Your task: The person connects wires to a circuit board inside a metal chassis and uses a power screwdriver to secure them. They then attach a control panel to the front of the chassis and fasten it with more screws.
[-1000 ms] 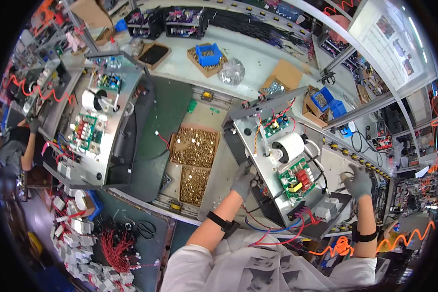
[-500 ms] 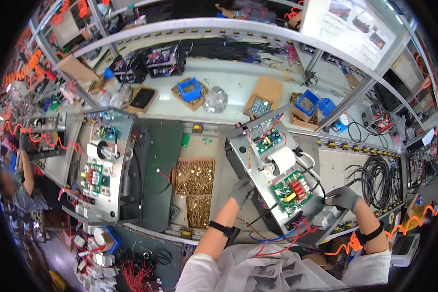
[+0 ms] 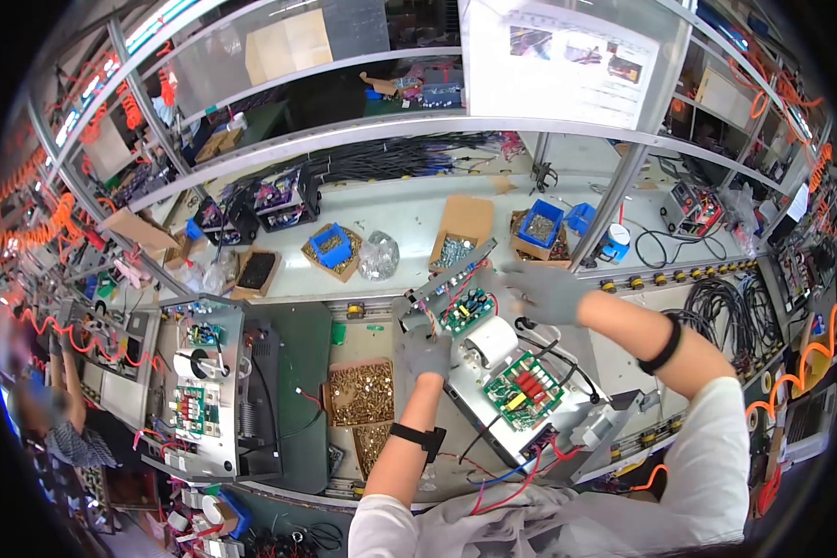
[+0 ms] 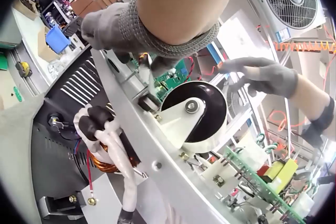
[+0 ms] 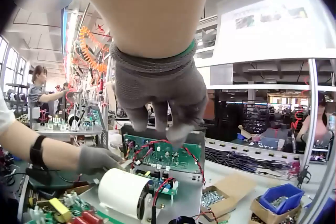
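An electronics unit on a silver metal chassis (image 3: 479, 409) sits before me, set at an angle. It carries a white cylinder (image 3: 491, 341) with a dark core, a green circuit board (image 3: 521, 395) with red and yellow parts, and an upright panel (image 3: 451, 277) at its far end. My gloved left hand (image 3: 423, 353) grips the chassis at its far left corner, fingers and thumb on either side of the edge in the left wrist view. Above the unit's far right corner, my gloved right hand (image 5: 163, 95) hovers with loosely extended fingers, holding nothing. Wires (image 5: 157, 145) pass beneath it.
A second, similar unit (image 3: 216, 372) stands to the left. Between them lie boxes of brass-coloured fasteners (image 3: 363, 363). Blue bins (image 3: 539, 223), cardboard boxes and a plastic bag (image 3: 378, 256) line the back bench. Coiled black cables (image 3: 725, 307) lie right. Another person works far left.
My right hand has left the black cable on the unit's right and moved to its far end. My left hand has slid forward along the left edge. The head view has tilted up.
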Demonstrator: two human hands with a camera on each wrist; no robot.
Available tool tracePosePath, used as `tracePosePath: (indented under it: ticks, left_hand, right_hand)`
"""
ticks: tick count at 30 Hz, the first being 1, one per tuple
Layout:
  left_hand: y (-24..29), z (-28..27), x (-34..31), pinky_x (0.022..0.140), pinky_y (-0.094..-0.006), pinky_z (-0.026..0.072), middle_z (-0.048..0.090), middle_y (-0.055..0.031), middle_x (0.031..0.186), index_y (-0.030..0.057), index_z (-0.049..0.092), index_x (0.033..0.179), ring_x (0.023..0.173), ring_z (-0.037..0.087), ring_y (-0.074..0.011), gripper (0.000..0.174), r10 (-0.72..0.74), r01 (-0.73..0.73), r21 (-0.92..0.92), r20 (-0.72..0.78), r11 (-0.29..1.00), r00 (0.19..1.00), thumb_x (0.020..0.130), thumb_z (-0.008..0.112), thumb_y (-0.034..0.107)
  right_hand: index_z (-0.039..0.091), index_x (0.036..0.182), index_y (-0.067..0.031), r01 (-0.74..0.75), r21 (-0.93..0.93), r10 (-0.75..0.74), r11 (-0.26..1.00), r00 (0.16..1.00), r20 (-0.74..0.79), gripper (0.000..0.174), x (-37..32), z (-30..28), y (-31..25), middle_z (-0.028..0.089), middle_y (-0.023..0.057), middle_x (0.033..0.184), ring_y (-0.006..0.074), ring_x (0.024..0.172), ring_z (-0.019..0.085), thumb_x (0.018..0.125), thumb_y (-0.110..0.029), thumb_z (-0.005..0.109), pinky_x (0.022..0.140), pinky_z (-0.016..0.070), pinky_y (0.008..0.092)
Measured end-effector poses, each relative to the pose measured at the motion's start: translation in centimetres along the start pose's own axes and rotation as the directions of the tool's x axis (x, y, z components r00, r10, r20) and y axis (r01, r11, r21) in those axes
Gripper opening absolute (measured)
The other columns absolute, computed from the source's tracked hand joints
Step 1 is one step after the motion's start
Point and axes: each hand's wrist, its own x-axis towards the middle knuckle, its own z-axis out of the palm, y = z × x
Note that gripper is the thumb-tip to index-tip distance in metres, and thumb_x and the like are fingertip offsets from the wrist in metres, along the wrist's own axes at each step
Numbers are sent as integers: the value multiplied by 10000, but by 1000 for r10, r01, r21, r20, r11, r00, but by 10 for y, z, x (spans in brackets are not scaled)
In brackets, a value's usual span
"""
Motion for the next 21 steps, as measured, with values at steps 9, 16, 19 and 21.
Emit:
tracePosePath:
  ticks: [9, 16, 19, 21]
  left_hand:
    - [-47, -35, -5, 565, -272, 466, 610, -76, 871, 87, 537, 979, 634, 557, -142, 201, 85, 645, -744, 664, 174, 743, 779, 551, 66]
    - [-27, -15, -9, 528, -283, 465, 594, -64, 954, 82, 521, 1016, 625, 551, -139, 224, 126, 542, -835, 551, 97, 825, 805, 586, 119]
    - [-17, -7, -12, 542, -271, 461, 603, -58, 924, 92, 527, 1040, 628, 544, -132, 185, 97, 604, -773, 628, 194, 772, 874, 575, 159]
    - [-4, -8, -17, 529, -260, 454, 601, -47, 887, 92, 535, 1023, 621, 540, -119, 184, 31, 613, -738, 646, 282, 763, 869, 590, 177]
  right_hand:
    - [626, 1021, -106, 218, -636, -284, 740, 959, -2, 266, 58, 53, -3, 541, 76, 1104, 234, 1054, 527, 759, -107, 582, 860, 421, 344]
    - [605, 1030, -69, 241, -476, -116, 846, 954, 277, 257, 0, 66, -45, 635, 75, 872, 227, 864, 588, 784, -126, 559, 683, 450, 367]
    - [614, 942, -56, 204, -430, -145, 879, 975, 167, 213, -21, 76, -48, 624, 63, 756, 239, 796, 593, 762, -158, 561, 622, 425, 360]
    - [605, 955, -53, 223, -433, -160, 874, 971, 176, 224, -34, 73, -54, 625, 67, 754, 239, 788, 595, 759, -153, 560, 615, 434, 369]
